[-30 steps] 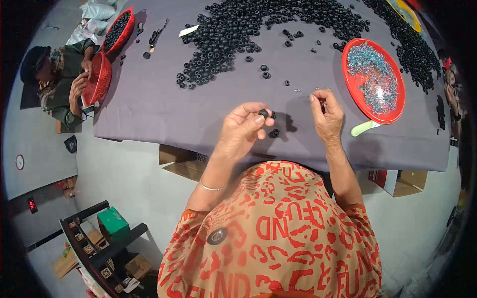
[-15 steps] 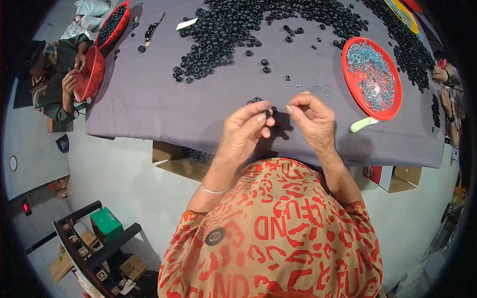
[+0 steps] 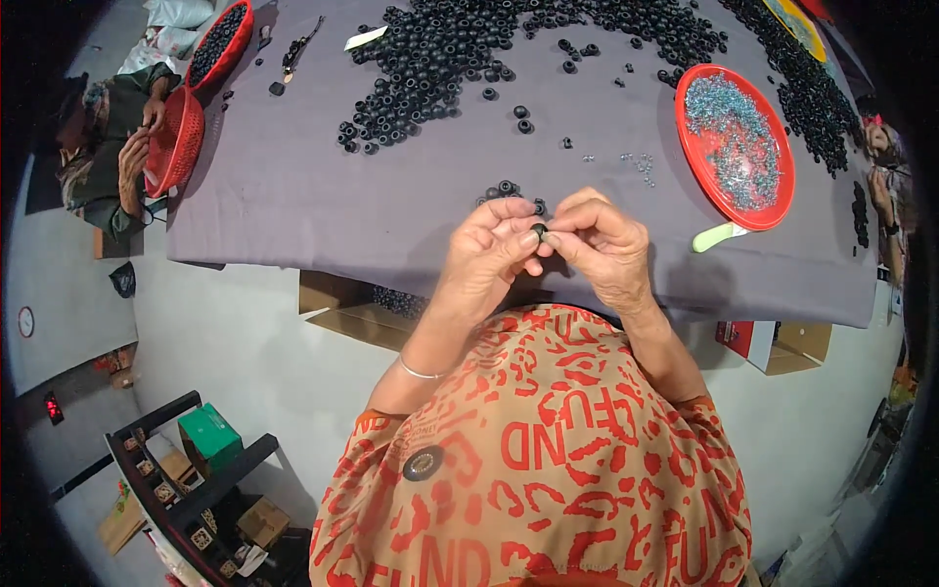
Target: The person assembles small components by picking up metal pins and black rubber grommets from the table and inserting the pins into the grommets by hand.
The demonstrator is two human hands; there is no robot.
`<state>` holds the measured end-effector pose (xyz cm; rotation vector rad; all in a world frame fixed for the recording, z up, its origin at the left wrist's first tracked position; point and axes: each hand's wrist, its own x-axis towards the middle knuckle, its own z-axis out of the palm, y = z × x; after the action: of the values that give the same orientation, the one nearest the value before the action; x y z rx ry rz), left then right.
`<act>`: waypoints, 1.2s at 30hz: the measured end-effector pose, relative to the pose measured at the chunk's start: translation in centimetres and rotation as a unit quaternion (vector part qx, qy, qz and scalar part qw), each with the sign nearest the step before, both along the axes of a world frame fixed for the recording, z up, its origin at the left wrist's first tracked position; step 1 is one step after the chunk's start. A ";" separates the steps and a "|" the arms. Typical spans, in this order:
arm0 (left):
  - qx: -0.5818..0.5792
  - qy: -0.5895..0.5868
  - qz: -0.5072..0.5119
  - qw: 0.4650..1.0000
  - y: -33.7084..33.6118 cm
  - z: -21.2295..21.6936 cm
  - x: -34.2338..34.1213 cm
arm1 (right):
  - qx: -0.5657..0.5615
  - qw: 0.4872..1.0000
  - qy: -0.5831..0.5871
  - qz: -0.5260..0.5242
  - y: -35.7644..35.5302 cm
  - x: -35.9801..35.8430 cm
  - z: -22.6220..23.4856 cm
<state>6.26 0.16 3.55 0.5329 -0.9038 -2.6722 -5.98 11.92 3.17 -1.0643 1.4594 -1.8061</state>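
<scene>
The left hand pinches a black bead; the right hand, also pinched, meets it. A loosened pinch could lose it among loose beads just beyond.

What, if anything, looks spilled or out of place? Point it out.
A few clear beads lie loose on the cloth, left of the red tray holding many similar ones, so they look strayed, though possibly set out on purpose. I see no damage.
</scene>
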 end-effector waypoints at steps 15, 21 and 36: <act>0.044 0.008 -0.098 0.994 0.3 -0.9 1.1 | -0.031 0.938 -0.256 0.230 0.4 -0.7 -1.0; 0.083 0.022 -0.122 0.989 0.3 -1.7 1.2 | -0.020 0.945 -0.221 0.241 0.2 -0.7 -0.7; 0.081 -0.027 -0.205 0.975 0.1 0.9 2.3 | -0.019 0.965 0.103 0.241 -0.5 -1.4 3.1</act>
<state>8.60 0.30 4.41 0.4999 -0.8972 -3.1401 -7.35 11.41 6.26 -1.5117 1.1451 -1.4132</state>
